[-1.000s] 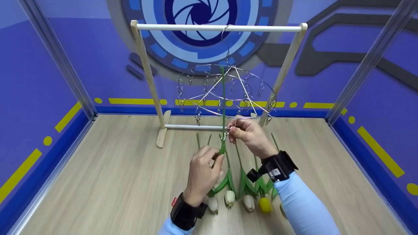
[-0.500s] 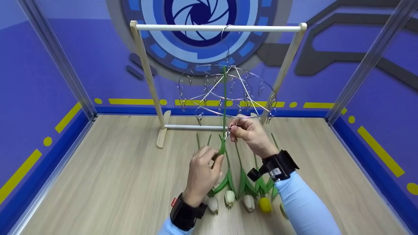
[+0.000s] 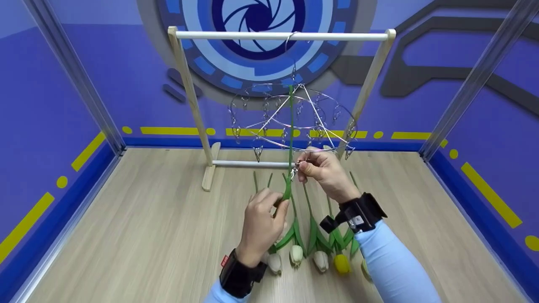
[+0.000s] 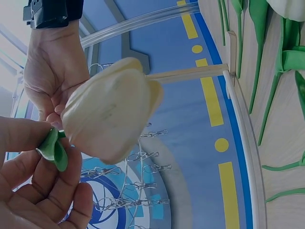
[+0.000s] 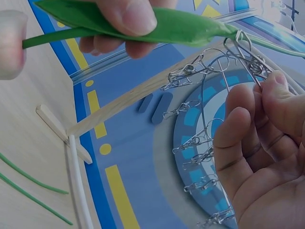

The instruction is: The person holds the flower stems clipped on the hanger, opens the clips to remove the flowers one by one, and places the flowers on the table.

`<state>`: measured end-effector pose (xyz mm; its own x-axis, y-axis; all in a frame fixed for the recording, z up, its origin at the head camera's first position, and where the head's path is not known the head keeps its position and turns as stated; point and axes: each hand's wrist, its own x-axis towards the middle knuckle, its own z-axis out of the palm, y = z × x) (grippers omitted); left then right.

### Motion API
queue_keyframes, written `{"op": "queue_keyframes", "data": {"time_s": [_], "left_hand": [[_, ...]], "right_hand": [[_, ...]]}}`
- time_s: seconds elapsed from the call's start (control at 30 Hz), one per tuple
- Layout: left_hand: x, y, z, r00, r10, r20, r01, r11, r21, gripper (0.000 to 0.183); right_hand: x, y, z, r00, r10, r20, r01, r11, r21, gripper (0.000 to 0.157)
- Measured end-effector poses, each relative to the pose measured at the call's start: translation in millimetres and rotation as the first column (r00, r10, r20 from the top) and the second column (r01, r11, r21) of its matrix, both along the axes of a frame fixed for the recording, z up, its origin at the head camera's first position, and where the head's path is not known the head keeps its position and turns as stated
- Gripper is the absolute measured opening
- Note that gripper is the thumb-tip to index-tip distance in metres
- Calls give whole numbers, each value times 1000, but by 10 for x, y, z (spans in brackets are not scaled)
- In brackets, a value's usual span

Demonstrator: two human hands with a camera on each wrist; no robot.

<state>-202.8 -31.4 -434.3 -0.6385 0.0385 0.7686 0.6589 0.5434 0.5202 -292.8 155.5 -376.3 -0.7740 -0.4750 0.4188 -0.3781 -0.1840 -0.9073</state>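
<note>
My left hand [image 3: 263,221] pinches a white tulip by its green leaf [image 5: 181,26] and stem. Its bloom [image 4: 112,112] shows large in the left wrist view, and the stem stands upright in front of a round wire hanger [image 3: 316,113]. Thumb and fingers of my right hand [image 3: 322,174] pinch a wire clip [image 5: 243,52] of that hanger. The clip's tip is at the stem, just above the leaf; whether it bites the stem I cannot tell.
A wooden rack [image 3: 236,35] with white bars carries the hanger, from which several other clips [image 3: 258,153] dangle. Several white tulips [image 3: 296,255] and a yellow tulip [image 3: 342,264] lie on the wooden tabletop [image 3: 168,235] below my hands. Blue panels surround the table.
The upright stem and the pinched clip have shifted slightly to the right, along with my right hand. My left hand stays nearly where it was, with the tulip still in its fingers.
</note>
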Motion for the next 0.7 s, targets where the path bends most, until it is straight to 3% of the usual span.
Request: {"op": "queue_keyframes", "data": {"time_s": [0.2, 0.43, 0.7], "left_hand": [[12, -3, 18, 1000, -12, 0, 12, 1000, 1, 5], [33, -5, 41, 1000, -14, -11, 14, 1000, -1, 7], [35, -12, 38, 1000, -17, 14, 17, 1000, 13, 9]], "right_hand": [[2, 17, 6, 1000, 9, -4, -9, 1000, -13, 40], [-6, 22, 9, 1000, 9, 14, -8, 1000, -23, 18], [-7, 39, 1, 1000, 19, 22, -19, 1000, -20, 16]]}}
